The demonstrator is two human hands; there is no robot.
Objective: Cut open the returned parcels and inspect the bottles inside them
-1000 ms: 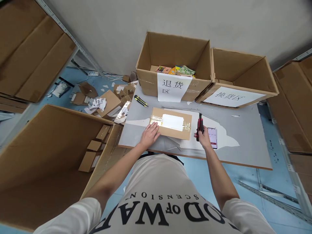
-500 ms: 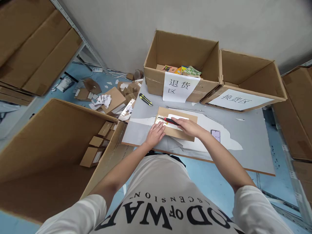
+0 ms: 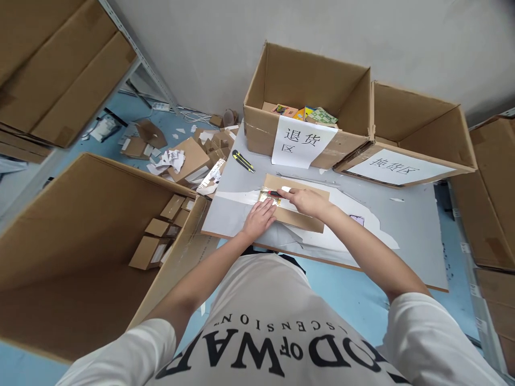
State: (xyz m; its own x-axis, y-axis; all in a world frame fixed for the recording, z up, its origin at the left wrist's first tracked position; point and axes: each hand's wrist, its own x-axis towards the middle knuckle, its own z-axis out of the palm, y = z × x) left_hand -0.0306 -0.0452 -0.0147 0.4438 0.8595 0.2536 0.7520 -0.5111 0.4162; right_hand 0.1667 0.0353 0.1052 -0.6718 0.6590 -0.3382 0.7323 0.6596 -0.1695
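Well to the left of the fingers of the left hand (image 3: 259,220), a huge open carton (image 3: 76,225), with small boxes (image 3: 147,252) bunched along the wall nearest the tabletop (image 3: 418,230). Beyond both sets of fingers, two open cartons side by side: a left carton (image 3: 259,128) straight ahead, with colourful packets (image 3: 319,116) inside, and a right carton (image 3: 402,110) farther to the right. Directly under the fingers, a taped brown parcel (image 3: 300,221). Lies flat on the tabletop, long axis running left to right, right end swung slightly toward the body. Nearer to its left end, the left hand, fingers laid flat on the cardboard, pinching nothing. To the right of the fingers of the right hand (image 3: 308,202), a phone (image 3: 357,220) partly hidden by the wrist, screen unreadable. Wrapped in those right fingers, over the parcel's middle, the handle of a red-and-black cutter (image 3: 274,193). Points left, just beyond the left fingertips, over the shiny tape (image 3: 263,197); contact between blade and tape impossible to tell. Farther out, beyond and left of the left fingers, a loose yellow-and-black cutter (image 3: 243,161). As for writing: on the shirt (image 3: 261,289), upside-down print, "OF" and "ASCENSION" legible, larger words partly lost in folds; on the left carton's sign (image 3: 304,140), 退货区 (returns area); on the right carton's sign (image 3: 398,167), 换货区 (exchange area); on the parcel's white label (image 3: 284,203), mostly under the right fingers, nothing readable.
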